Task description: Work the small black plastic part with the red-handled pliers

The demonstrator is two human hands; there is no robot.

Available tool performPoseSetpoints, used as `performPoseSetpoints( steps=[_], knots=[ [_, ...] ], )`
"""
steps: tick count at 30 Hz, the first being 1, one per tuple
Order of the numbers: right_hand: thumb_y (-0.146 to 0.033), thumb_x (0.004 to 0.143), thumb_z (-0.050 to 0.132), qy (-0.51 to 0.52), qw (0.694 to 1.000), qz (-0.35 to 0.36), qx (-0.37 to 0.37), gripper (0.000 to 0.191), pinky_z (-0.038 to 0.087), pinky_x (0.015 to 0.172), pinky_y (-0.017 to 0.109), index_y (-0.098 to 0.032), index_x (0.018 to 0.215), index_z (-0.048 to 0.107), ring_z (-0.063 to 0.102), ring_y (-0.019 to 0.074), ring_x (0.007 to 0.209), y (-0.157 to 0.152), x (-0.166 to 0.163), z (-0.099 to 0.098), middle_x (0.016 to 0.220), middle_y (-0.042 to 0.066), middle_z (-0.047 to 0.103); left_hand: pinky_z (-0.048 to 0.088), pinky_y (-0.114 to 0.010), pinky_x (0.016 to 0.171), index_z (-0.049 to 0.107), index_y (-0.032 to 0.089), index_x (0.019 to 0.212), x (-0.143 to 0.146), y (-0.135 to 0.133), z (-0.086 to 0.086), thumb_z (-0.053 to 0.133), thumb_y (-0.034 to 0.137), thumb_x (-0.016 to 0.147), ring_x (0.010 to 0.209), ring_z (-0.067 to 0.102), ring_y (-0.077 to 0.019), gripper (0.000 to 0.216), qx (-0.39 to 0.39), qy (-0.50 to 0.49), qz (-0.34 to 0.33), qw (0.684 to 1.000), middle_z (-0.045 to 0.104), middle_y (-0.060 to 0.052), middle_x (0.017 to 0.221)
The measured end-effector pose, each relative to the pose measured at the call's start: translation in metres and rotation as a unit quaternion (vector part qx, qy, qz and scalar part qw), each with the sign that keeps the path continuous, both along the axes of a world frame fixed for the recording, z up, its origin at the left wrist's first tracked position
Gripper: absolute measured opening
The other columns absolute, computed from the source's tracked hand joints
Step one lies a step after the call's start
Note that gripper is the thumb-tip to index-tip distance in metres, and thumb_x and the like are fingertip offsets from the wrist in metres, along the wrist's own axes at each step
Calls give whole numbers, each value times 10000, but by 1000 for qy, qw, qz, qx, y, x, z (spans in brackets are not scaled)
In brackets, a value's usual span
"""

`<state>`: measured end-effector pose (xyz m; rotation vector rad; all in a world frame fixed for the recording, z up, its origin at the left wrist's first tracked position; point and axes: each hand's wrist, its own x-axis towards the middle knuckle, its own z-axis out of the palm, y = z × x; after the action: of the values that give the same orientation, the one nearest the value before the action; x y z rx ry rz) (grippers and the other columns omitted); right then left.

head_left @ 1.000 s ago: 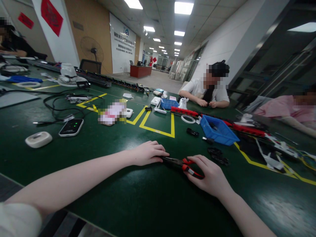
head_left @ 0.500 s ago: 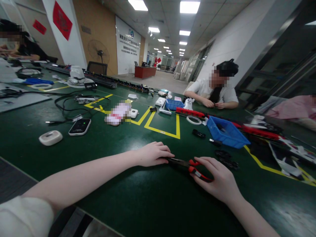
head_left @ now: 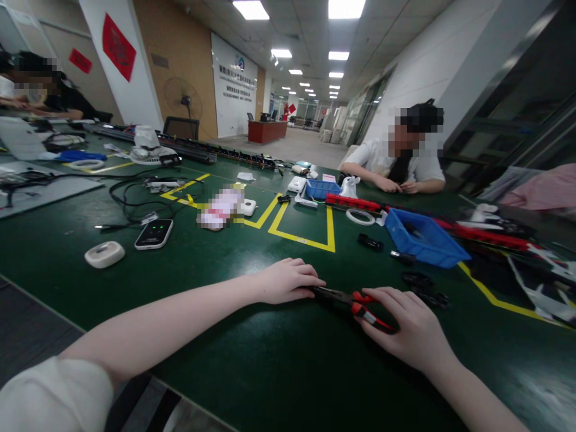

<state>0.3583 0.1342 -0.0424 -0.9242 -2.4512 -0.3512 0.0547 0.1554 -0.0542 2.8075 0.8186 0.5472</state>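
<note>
My right hand [head_left: 405,324] is closed round the red and black handles of a pair of long-nose pliers [head_left: 359,303], thumb on the near handle and fingers on the far one. The handles are spread apart, and the dark jaws point left. At the jaw tips my left hand [head_left: 288,281] pinches with thumb and fingertips. Whatever lies between those fingertips is mostly hidden; only a small dark bit shows against the jaws. Both hands are low over the green table [head_left: 270,366].
A blue bin [head_left: 423,243], black clips [head_left: 370,242] and a dark cable bundle [head_left: 425,288] are beyond my right hand. Left lie a white case [head_left: 104,255], a device with green lights [head_left: 153,234], a phone [head_left: 220,209] and cables [head_left: 123,195]. A co-worker [head_left: 400,162] sits opposite.
The view has swung slightly left, so everything appears a little further right. My hands and the pliers keep nearly the same pose. The small device now shows two green lights instead of one.
</note>
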Motion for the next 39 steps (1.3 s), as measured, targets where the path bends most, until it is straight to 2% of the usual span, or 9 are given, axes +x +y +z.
performPoseSetpoints(
  steps=[16,30,39],
  knots=[
    [-379,811,658,-32,998,26,47,380,472,770,370,-192,1141,632,665,221,859,6,9,2,1026,85,716,442,-344,940,550,195,1343,2,0,1,476,372,1000,1070,560,-225,393,10,16,-1,1000,620,-87,1247],
    [-411,825,627,-11,999,-5,47,384,421,779,396,-201,1146,617,669,245,856,-4,-2,-7,1007,84,721,475,-331,835,575,193,1293,0,-1,-2,524,429,970,1003,603,-212,403,38,28,48,998,636,-78,1122],
    [-400,818,633,-38,998,10,58,383,419,785,405,-198,1143,619,659,236,830,3,6,0,1007,88,711,479,-331,805,572,168,1281,3,-2,0,533,449,960,963,602,-216,428,48,33,49,997,633,-81,1068]
  ],
)
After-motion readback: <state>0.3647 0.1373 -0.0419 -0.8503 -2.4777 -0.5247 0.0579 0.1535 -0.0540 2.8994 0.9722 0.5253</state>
